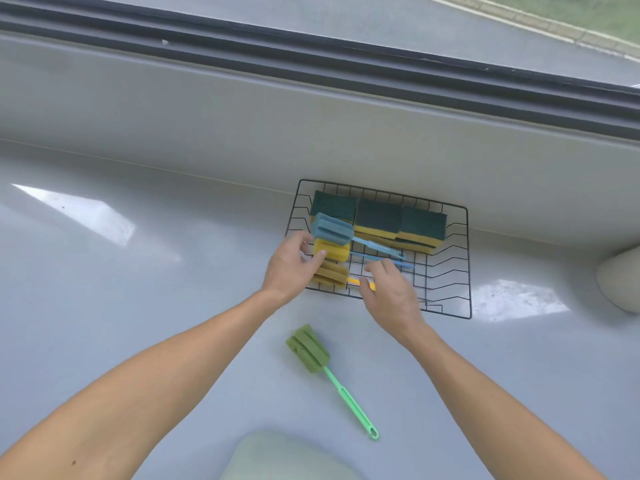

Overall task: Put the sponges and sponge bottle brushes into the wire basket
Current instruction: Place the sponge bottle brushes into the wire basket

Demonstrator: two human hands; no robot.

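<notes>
Green brush (330,377) lies alone on the counter (138,306), on the near side of the basket (469,265), outside it. Inside the basket: 3 sponges (379,216) along the far wall, a blue brush (332,228) just nearer, then 2 yellow-headed brushes (330,250) toward the near rim. Left hand (289,268) pinches a yellow foam head, thumb on top. Right hand (391,292) closes its fingers on the yellow handle (356,281) at the near rim. Likely seating that brush, with only the green one left. Foam is light and squashy, the handle thin, stiff and maybe slick; best taken mid-handle.
</notes>
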